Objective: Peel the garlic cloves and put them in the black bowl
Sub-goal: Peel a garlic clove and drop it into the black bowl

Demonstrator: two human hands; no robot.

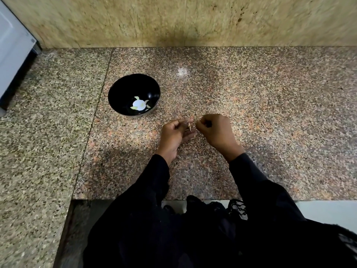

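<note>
A garlic clove (188, 127), small, pale and partly wrapped in papery skin, sits pinched in the curled fingers of the left hand (174, 135) above a speckled granite counter (270, 113), while the right hand (214, 130), fingers bent, pinches at its skin just beside it. Farther off to the left, the black bowl (134, 94) holds several pale peeled cloves (139, 104).

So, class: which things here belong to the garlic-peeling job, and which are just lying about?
Part of the job:
black bowl
peeled cloves in it
garlic clove held between the left hand and right hand

Just there:
granite counter
white appliance
</note>
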